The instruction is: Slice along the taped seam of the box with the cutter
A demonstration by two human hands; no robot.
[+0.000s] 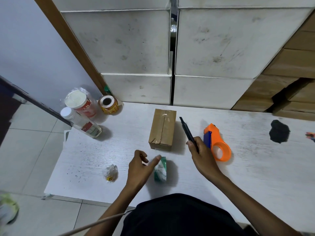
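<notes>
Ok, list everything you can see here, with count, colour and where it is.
cardboard box: one, brown, taped, middle of the white table
small carton: one, green and white, near edge, by the left thumb
marker: one, black, in the right hand
tape dispenser: one, orange and blue, right of the marker
label roll: one, yellow and red, far left
bottles: two, white-capped, far left corner
crumpled wrapper: one, clear, near left
black stain: one, far right
stacked boxes: several, white, behind the table
left hand: open, touching the small carton
right hand: grip around the marker
</notes>
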